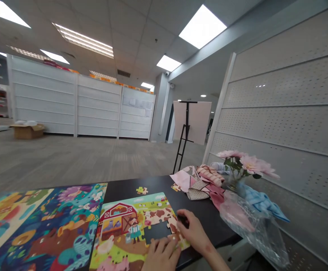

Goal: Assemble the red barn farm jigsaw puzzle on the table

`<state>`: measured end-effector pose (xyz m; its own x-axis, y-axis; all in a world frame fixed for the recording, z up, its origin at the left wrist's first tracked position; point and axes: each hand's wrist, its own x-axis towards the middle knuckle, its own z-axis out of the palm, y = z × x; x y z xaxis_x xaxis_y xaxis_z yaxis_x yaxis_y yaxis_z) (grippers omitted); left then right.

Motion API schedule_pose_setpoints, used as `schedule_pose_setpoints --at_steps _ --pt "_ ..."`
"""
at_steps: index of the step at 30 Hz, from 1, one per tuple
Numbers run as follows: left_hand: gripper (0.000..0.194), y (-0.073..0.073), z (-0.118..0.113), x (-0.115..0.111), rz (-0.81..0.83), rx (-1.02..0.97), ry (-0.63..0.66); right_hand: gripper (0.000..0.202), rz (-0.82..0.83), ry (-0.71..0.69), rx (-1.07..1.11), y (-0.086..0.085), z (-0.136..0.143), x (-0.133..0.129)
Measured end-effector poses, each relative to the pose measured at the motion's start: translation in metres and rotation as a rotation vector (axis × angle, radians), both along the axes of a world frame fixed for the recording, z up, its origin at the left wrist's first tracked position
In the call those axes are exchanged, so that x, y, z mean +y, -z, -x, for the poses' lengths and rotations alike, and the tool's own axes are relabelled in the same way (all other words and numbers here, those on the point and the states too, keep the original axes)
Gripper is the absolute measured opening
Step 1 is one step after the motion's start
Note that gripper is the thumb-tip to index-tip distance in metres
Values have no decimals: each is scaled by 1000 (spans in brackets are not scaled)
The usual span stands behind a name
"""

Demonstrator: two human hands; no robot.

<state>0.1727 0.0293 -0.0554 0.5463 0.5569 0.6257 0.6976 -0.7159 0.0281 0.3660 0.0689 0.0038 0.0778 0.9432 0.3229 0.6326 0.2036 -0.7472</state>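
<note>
Two hands were low on the farm puzzle [130, 226], near the front edge of the black worktop [152, 186]. The right hand [194, 233] lay flat with its fingers spread wide, so its grip was open and held nothing. Its fingertips pressed on the puzzle's right edge, where the brown and white cow pieces [159, 216] sat. The left hand [160, 256] was just beside it, a bit lower. Its fingers were stretched out too, touching the pieces under a dark hole [156, 231] in the puzzle. That hand held nothing either.

The hole was just above the left hand's fingertips and to the left of the right hand. The left hand was the nearer one. The hole was wider than it was tall, and its long side ran left to right.

The farm puzzle lay flat, with its long side going across the worktop. Its red barn stood right way up for the person.

One loose piece [141, 191] lay past the top edge of the puzzle, well apart from both hands. Another small piece [176, 187] lay farther right, near a heap of folded cloths [200, 182].

Pink flowers [245, 162] and a clear plastic bag [254, 222] were beyond the right hand. A big bright picture [45, 222] lay on the left.
</note>
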Motion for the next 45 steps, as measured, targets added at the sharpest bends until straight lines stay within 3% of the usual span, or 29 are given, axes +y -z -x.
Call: schedule_pose_setpoints --at_steps 3,6,12,16,19,21,23,26,31,37,42,45 --pt "23 14 -4 8 -58 -14 17 27 37 -31 -121 -2 12 -2" --pt "17 21 -8 16 -78 -24 32 29 97 -56 -69 -3 14 3" --pt "15 7 -6 18 -42 -28 94 32 51 -102 278 -16 21 13" --pt "14 -2 28 7 41 -49 98 31 134 -271 334 -13 60 12" --pt "13 -15 67 -2 121 -72 -18 25 103 -258 253 -1 87 14" --pt "27 -29 89 -5 287 -89 -135 23 78 -222 205 5 97 17" --pt "41 -44 102 -7 509 -83 -172 22 63 -199 185 8 100 18" --pt "49 -60 106 -6 657 -45 -168 18 37 -188 110 6 99 16" --pt "38 -64 103 -3 661 -29 -199 20 45 -212 148 -2 102 7" --pt "53 -74 107 -5 730 48 -156 57 186 -276 334 -11 90 -3" --pt "49 -85 107 -9 740 69 -157 36 173 -239 350 -23 45 4" --pt "49 -85 106 -9 732 62 -152 31 161 -178 286 -20 31 12"
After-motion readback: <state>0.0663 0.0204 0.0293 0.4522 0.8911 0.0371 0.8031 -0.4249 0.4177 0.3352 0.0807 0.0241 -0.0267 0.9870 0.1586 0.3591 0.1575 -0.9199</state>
